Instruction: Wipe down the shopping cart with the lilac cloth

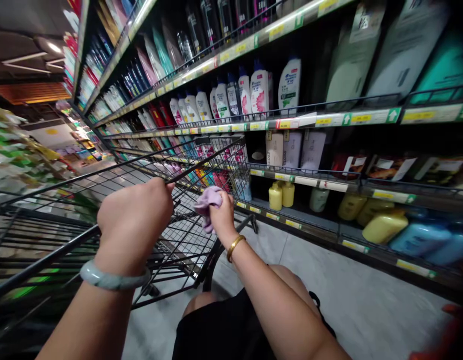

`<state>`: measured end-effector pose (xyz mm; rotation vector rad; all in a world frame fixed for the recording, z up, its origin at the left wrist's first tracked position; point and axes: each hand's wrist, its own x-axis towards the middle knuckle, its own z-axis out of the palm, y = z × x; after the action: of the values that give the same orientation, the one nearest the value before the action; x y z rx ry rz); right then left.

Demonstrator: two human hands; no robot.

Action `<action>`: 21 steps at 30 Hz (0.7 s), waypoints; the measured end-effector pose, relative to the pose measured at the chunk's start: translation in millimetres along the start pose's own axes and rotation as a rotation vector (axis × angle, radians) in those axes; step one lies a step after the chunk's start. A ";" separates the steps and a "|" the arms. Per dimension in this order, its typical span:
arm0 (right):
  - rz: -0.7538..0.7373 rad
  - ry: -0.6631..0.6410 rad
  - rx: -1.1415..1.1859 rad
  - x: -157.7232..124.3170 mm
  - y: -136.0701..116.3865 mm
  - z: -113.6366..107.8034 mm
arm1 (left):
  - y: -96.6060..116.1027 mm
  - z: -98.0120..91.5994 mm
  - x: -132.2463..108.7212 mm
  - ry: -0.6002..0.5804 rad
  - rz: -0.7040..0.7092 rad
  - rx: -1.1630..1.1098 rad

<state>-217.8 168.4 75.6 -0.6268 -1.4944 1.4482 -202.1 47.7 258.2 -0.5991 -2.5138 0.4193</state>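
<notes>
My left hand (135,217), with a pale green bangle on the wrist, is closed round the dark metal top bar of a shopping cart (47,255). Its fingertips are hidden behind the back of the hand. Lower and to the right, my right hand (224,216) grips a crumpled light purple cloth (209,202) beside the wire side of the cart. A gold bracelet circles that wrist. Part of the cloth sticks out past the fingers and hangs down.
Shelves of bottles run along the right, with white shampoo bottles (290,85) midway up and yellow bottles (275,196) on the bottom shelf. Blurred green and white packages (13,150) stand at the left. Grey floor (351,285) lies between cart and shelves.
</notes>
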 end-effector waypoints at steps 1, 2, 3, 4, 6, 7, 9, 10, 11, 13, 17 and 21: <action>-0.096 -0.027 0.038 -2.7 -10.8 2.4 | 2.4 -0.4 0.3 0.000 -0.004 0.007; -0.211 -0.059 0.072 -5.8 -21.9 5.0 | 4.5 -0.7 0.4 0.005 -0.003 0.014; -0.321 -0.088 0.094 -8.7 -31.3 7.2 | 6.3 -0.8 0.5 0.013 0.009 0.019; -0.412 -0.109 0.101 -10.8 -37.3 8.5 | 7.7 -0.7 0.6 0.028 0.027 0.024; -0.509 -0.139 0.067 -11.5 -35.9 7.8 | 9.4 0.5 1.5 0.059 0.048 0.026; -0.506 -0.153 0.030 -10.0 -28.7 5.7 | 9.9 1.5 2.4 0.070 0.052 0.023; -0.406 -0.159 -0.063 -4.6 -7.3 -0.1 | 10.6 3.7 5.1 0.072 0.038 0.010; -0.321 -0.140 -0.107 -1.7 3.2 -2.9 | 11.0 4.6 6.7 0.064 0.026 0.001; -0.227 -0.105 -0.140 0.7 11.0 -5.1 | 11.4 5.4 8.2 0.057 0.019 -0.007; -0.092 -0.030 -0.136 2.5 14.3 -6.4 | 13.0 5.8 10.7 0.064 0.018 -0.016; -0.293 -0.076 0.077 -5.5 -21.6 0.5 | 18.0 1.2 11.4 0.068 0.040 -0.027; -0.512 -0.137 0.100 -8.1 -29.8 1.1 | 22.4 -3.8 11.7 0.046 0.051 -0.026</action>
<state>-208.1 155.7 102.1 -0.0685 -1.5345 1.1699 -201.6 73.2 257.1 -0.6772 -2.4682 0.3878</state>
